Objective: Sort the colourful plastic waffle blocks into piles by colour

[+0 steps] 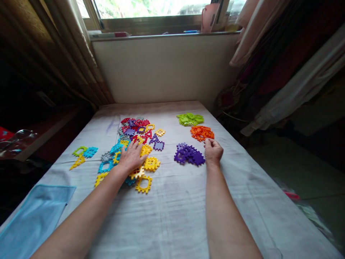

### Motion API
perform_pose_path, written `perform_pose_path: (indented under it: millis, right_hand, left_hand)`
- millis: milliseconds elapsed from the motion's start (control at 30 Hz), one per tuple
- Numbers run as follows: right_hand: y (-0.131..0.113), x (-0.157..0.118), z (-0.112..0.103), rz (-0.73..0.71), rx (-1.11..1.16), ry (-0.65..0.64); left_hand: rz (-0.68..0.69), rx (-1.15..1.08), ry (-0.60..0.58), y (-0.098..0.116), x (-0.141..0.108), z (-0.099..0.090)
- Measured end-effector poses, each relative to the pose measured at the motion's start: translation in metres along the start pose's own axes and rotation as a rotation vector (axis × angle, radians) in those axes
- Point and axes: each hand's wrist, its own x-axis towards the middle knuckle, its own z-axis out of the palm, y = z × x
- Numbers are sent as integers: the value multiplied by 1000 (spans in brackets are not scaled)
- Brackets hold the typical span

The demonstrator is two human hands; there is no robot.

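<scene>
My left hand [131, 155] lies palm down with spread fingers on a mixed heap of notched plastic building tiles. Around it are yellow tiles [152, 164], blue tiles [105, 166], and red tiles [145, 136], with grey and purple ones among them. To the right, my right hand [214, 150] is closed, fingers curled in, and whatever it may hold is hidden. It is beside the right edge of a purple tile pile [188, 154] and just below an orange tile pile [202, 133]. Farther back sits a lime green tile pile [190, 119].
A few loose tiles [90, 152] lie left of the heap. A light blue cloth-like sheet [35, 219] covers the near left corner of the sheeted table [167, 223]. Beyond the far edge are a wall [167, 68] and a window sill with a pink pitcher [209, 17].
</scene>
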Motion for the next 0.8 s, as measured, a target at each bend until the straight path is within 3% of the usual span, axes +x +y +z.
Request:
perform_pose_path:
  millis: [167,367,567,667,800]
  right_hand:
    - [-3,-4,-2,-25,-70,-13]
    - [-1,-4,-2,-42,-103,-24]
    - [0,-5,-2,-56,-121,-41]
    - [-1,-5,-2,-48,-129,-45]
    - [-1,-5,-2,-43,-130,-52]
  left_hand:
    - [-19,18,3,-25,-19,1]
    - [-47,74,31,-39,-30,-9]
    - [-149,16,141,-60,-2,-28]
    - [-69,13,180,-65,19,-30]
    - [44,7,89,-56,23,-24]
